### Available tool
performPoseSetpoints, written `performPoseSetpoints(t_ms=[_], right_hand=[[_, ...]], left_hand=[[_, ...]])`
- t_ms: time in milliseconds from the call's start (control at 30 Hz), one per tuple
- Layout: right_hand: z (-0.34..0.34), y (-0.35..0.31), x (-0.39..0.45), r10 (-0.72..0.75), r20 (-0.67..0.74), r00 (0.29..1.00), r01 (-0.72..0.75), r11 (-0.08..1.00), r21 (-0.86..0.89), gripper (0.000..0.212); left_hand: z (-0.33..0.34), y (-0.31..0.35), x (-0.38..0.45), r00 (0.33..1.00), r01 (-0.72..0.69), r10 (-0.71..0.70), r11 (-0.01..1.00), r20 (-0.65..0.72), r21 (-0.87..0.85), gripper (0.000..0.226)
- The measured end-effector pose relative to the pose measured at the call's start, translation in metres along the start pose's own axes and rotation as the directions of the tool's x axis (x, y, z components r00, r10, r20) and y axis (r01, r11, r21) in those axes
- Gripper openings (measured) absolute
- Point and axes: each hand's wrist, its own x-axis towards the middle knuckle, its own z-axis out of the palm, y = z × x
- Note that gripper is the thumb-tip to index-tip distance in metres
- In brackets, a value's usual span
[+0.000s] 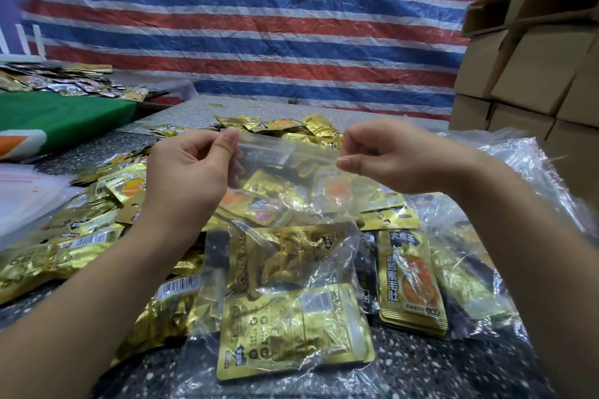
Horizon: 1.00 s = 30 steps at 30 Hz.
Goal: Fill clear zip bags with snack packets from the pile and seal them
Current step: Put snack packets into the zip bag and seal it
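I hold a clear zip bag [285, 191] up above the table, its zip strip stretched level between my hands. My left hand [188, 178] pinches the strip's left end and my right hand [392, 159] pinches its right end. Gold snack packets [291, 330] sit inside the bag, which hangs down toward me. Under and around it spreads the pile of gold snack packets [97, 210] on the speckled table [437, 366]. Whether the zip is pressed closed cannot be told.
Clear bags [518, 178] lie heaped at the right. Stacked cardboard boxes [531, 74] stand at the far right. A green cloth [58, 116] and more packets [58, 81] cover the table at the left. A striped tarp [259, 42] hangs behind.
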Motion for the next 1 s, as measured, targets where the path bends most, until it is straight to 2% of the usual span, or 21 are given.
performPoseSetpoints(t_ms=[100, 200, 300, 400, 500, 533, 600, 633, 667, 700, 767, 800, 867, 933, 1000], right_hand=[[-0.002, 0.0, -0.002, -0.02, 0.037, 0.999, 0.017, 0.997, 0.079, 0.021], [-0.007, 0.001, -0.004, -0.027, 0.016, 1.0, 0.024, 0.985, 0.172, 0.021], [-0.007, 0.004, -0.004, -0.036, 0.017, 0.999, 0.032, 0.98, 0.198, 0.021], [-0.007, 0.008, -0.003, -0.006, 0.126, 0.992, -0.01, 0.991, 0.13, 0.041], [0.0, 0.013, -0.001, 0.042, 0.231, 0.972, -0.065, 0.993, 0.095, 0.056], [0.004, 0.016, -0.001, 0.041, 0.234, 0.971, -0.082, 0.982, 0.169, 0.055], [0.013, 0.024, -0.002, 0.029, 0.24, 0.97, -0.132, 0.896, 0.424, 0.052], [0.017, 0.027, -0.004, 0.015, 0.269, 0.963, -0.159, 0.838, 0.522, 0.058], [0.02, 0.029, -0.005, -0.008, 0.321, 0.947, -0.189, 0.793, 0.578, 0.073], [0.024, 0.029, -0.005, -0.035, 0.39, 0.92, -0.221, 0.776, 0.591, 0.088], [0.032, 0.023, -0.003, -0.078, 0.528, 0.846, -0.264, 0.799, 0.54, 0.095], [0.036, 0.019, -0.002, -0.093, 0.577, 0.812, -0.269, 0.816, 0.511, 0.089], [0.043, 0.012, 0.0, -0.128, 0.593, 0.795, -0.243, 0.828, 0.505, 0.058], [0.049, 0.005, 0.002, -0.124, 0.553, 0.824, -0.228, 0.821, 0.524, 0.032], [0.055, 0.003, 0.004, -0.114, 0.504, 0.856, -0.195, 0.831, 0.521, 0.02]], left_hand=[[0.0, -0.003, 0.001, 1.0, 0.018, -0.018, 0.999, 0.004, -0.04, 0.036], [-0.001, -0.005, 0.001, 1.0, 0.005, -0.004, 0.999, 0.017, -0.053, 0.034], [0.0, -0.007, 0.0, 0.997, 0.033, -0.026, 0.995, 0.067, -0.095, 0.029], [0.005, -0.008, -0.002, 0.99, 0.104, -0.084, 0.979, 0.117, -0.177, 0.03], [0.008, -0.005, -0.005, 0.989, 0.11, -0.083, 0.967, 0.126, -0.231, 0.03], [0.008, -0.004, -0.006, 0.99, 0.098, -0.07, 0.965, 0.12, -0.245, 0.03], [0.008, 0.0, -0.007, 0.995, 0.079, -0.06, 0.964, 0.082, -0.255, 0.03], [0.008, 0.002, -0.007, 0.996, 0.08, -0.069, 0.963, 0.051, -0.256, 0.03], [0.008, 0.003, -0.006, 0.996, 0.084, -0.082, 0.962, 0.017, -0.26, 0.03], [0.008, 0.004, -0.005, 0.996, 0.087, -0.094, 0.96, -0.014, -0.265, 0.031], [0.008, 0.005, -0.003, 0.994, 0.087, -0.102, 0.959, -0.042, -0.27, 0.032], [0.008, 0.006, -0.003, 0.994, 0.088, -0.103, 0.958, -0.043, -0.272, 0.032], [0.007, 0.006, -0.003, 0.992, 0.099, -0.115, 0.957, -0.045, -0.273, 0.031], [0.006, 0.005, -0.003, 0.989, 0.119, -0.138, 0.957, -0.055, -0.265, 0.031], [0.004, 0.005, -0.002, 0.985, 0.135, -0.158, 0.959, -0.074, -0.251, 0.032]])
